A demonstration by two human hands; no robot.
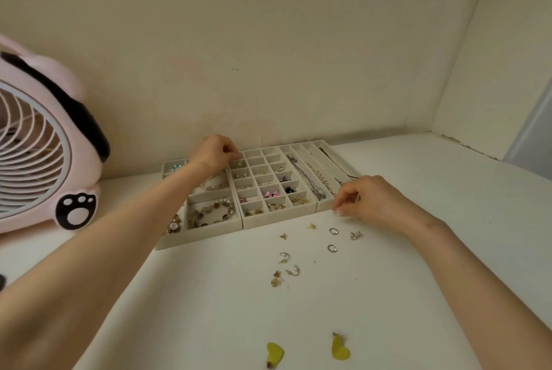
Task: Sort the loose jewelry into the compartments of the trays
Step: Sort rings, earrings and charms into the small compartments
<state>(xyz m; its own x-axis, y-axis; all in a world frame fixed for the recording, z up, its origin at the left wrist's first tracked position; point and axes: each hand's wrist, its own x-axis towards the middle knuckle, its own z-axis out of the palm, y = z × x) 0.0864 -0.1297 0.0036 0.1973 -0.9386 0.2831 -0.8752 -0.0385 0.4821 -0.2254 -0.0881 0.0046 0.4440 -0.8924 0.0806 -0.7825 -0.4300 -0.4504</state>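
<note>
Three cream trays stand side by side against the wall: a left tray with bracelets, a middle grid tray with small earrings, and a right tray with chains. My left hand pinches a small earring over a far-left cell of the grid tray. My right hand hovers with curled fingertips at the right tray's front corner; whether it holds anything is unclear. Loose rings and small earrings lie on the table in front of the trays. Two yellow heart earrings lie near the front edge.
A pink fan with a paw print stands at the left, close to the left tray. The white table meets the wall behind the trays and a side wall at the far right.
</note>
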